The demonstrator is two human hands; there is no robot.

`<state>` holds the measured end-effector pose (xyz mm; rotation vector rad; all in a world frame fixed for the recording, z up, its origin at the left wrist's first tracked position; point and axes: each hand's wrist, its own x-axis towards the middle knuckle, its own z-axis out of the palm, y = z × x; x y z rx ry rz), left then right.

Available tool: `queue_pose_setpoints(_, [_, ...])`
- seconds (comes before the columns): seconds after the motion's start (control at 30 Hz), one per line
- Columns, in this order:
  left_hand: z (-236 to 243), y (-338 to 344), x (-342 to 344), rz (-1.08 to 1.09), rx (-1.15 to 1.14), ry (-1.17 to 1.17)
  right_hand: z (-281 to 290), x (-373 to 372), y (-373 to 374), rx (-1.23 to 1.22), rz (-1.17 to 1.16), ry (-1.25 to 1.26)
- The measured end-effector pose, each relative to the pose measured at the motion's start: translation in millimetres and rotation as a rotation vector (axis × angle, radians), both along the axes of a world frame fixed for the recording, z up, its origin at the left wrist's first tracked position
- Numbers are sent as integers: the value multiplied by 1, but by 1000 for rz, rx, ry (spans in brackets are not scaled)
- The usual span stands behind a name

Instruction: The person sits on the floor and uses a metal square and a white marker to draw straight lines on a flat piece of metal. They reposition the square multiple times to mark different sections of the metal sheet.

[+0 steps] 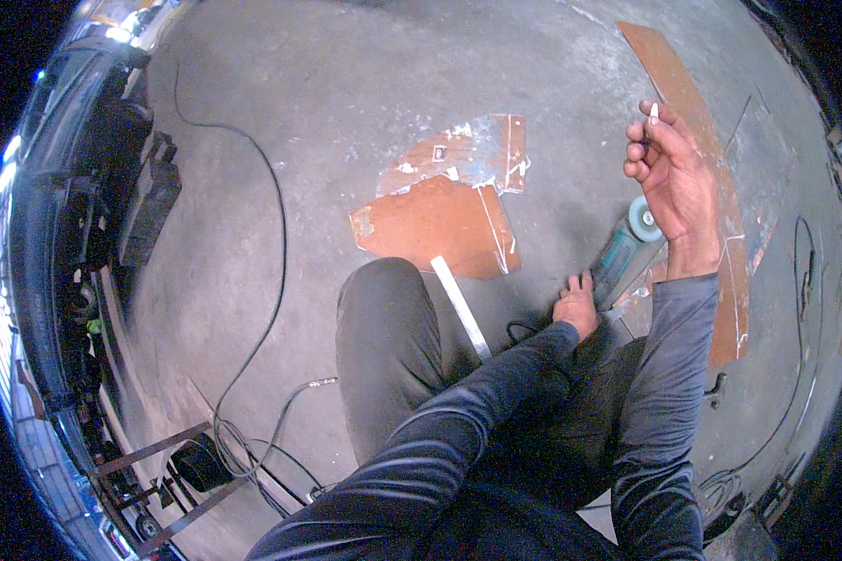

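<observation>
My left hand (578, 307) reaches across to the rear end of a teal angle grinder (612, 264), its fingers closed against the tool's body. The grinder has a pale round disc (643, 218) at its far end and rests low beside my right leg. Raised above it, my right hand (672, 173) is turned palm up with curled fingers. Between its thumb and index finger it pinches a small white piece (654, 113), which looks like chalk. Part of the grinder's disc end lies behind my right wrist.
Two orange-brown sheet pieces (430, 224) with white lines lie on the concrete floor, near a pale strip (459, 307). A long orange strip (734, 271) runs along the right. A black cable (282, 206) curves across the left, beside dark vehicle parts (65, 215).
</observation>
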<state>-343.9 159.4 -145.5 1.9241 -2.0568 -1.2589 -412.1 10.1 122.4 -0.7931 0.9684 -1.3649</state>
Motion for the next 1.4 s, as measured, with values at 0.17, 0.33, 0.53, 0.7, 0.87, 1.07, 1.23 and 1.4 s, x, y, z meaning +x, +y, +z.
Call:
queue_pose_setpoints(0.17, [-1,1,2,-7,-7,1,2,5,0,1,-8,5])
queue_pose_setpoints(0.33, [2,2,0,-11,-3,-12,2,6,0,9,-18,49])
queue_pose_setpoints(0.53, [-9,5,-2,11,-24,-34,-2,6,-1,-2,-13,50])
queue_pose_setpoints(0.7, [-5,6,-2,17,-23,-9,-2,3,0,-14,3,63])
queue_pose_setpoints(0.87, [-1,5,-1,20,-2,12,-1,2,0,-12,7,70])
queue_pose_setpoints(1.07, [-1,4,6,18,24,52,-4,5,-2,-10,17,98])
queue_pose_setpoints(1.23, [4,-4,20,51,98,123,2,15,0,-20,16,114])
queue_pose_setpoints(1.4, [1,-24,53,197,-53,54,-2,16,-6,-17,28,123])
